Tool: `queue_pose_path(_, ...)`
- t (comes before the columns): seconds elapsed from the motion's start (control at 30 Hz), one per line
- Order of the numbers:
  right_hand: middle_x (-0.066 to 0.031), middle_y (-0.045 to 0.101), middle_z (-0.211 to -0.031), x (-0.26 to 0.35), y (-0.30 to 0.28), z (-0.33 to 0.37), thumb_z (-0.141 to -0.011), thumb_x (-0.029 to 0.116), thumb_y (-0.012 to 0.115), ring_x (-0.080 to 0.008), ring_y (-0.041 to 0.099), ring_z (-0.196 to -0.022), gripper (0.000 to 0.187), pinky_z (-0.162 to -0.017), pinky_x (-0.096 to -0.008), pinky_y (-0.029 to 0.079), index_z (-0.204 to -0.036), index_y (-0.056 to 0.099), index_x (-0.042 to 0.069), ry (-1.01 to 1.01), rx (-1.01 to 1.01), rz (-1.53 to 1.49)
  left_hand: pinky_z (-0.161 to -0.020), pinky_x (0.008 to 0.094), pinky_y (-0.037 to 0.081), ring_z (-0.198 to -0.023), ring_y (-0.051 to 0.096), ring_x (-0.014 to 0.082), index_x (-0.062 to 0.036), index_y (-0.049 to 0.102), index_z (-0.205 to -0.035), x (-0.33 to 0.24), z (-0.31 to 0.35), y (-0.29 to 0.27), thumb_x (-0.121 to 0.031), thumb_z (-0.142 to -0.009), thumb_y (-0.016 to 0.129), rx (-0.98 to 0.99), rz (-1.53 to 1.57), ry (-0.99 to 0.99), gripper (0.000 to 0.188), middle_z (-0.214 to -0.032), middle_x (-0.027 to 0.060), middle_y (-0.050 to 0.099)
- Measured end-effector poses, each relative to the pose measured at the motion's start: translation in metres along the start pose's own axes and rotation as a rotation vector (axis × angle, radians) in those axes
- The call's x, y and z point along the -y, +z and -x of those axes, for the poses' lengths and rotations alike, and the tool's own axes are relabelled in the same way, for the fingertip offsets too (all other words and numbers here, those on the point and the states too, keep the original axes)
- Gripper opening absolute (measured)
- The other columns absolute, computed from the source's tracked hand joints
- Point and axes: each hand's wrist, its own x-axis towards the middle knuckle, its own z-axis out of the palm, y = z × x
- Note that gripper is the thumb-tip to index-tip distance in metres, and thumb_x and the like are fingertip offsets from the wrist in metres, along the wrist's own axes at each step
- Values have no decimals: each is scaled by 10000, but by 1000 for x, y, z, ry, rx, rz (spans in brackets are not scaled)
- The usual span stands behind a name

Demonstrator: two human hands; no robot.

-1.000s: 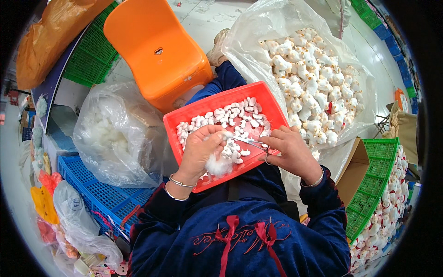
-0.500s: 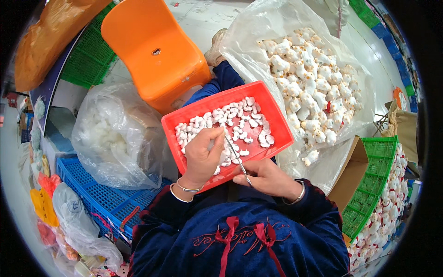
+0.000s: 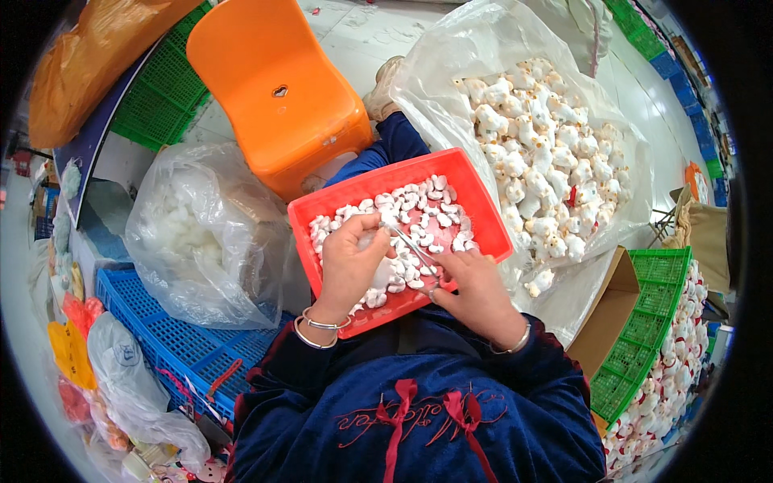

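Observation:
A red plastic tray [image 3: 487, 217] lies across my lap, with many small white bean-shaped stuffed pieces [image 3: 346, 213] spread in it. My left hand [image 3: 348, 262] is over the tray's left part, thumb and fingers pinched on one small white stuffed piece [image 3: 389, 218]. In my right hand [image 3: 479, 294], over the tray's near right part, is a slim metal forceps-like tool [image 3: 415, 248]. Its tip reaches the white piece at my left fingertips. Whether the tip is inside the piece or only touching it, I cannot tell.
To the right stands a big clear bag [image 3: 427, 76] full of white plush toys [image 3: 535, 153]. An orange stool [image 3: 278, 121] is ahead. At left, a clear bag of white stuffing [image 3: 189, 233] sits by a blue crate [image 3: 173, 338]. A green crate [image 3: 644, 314] and cardboard [image 3: 608, 302] stand at right.
My right hand has moved up and forward over the tray, bringing its grip closer to the left hand. The left hand still pinches at nearly the same spot, slightly lower.

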Motion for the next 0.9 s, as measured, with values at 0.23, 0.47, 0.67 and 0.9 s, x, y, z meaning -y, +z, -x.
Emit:
queue_pose_path(0.23,-112,631,-1020,-3,-26,-7,-715,327,853,-315,583,-1041,561,-844,-445,451,-1175,677,59,-75,-90,30,-731,255,564,-800,712,111,38,655,-1138,1,2,3,-29,-977,629,9,74,20,176,-927,73,737)
queue_pose_path(0.47,-109,660,-1020,5,-22,-7,-762,332,836,-302,607,-1010,441,-864,-434,451,-1098,718,71,13,54,48,-788,276,576,-833,722,135,33,634,-1114,4,2,2,23,-967,603,-14,92,62,151,-1109,139,752)
queue_pose_path(0.67,-144,671,-792,3,-17,-9,-816,296,813,-337,662,-767,330,-706,-445,504,-977,717,25,23,196,-227,-749,262,571,-819,715,120,26,637,-1109,-1,5,6,-25,-996,608,-63,-58,180,127,-973,86,737)
queue_pose_path(0.9,-127,658,-748,6,0,-11,-788,229,812,-330,662,-735,257,-647,-445,494,-954,729,51,49,67,-295,-789,252,539,-849,668,94,37,660,-1121,11,2,-3,-46,-973,648,75,86,-27,171,-975,54,731)
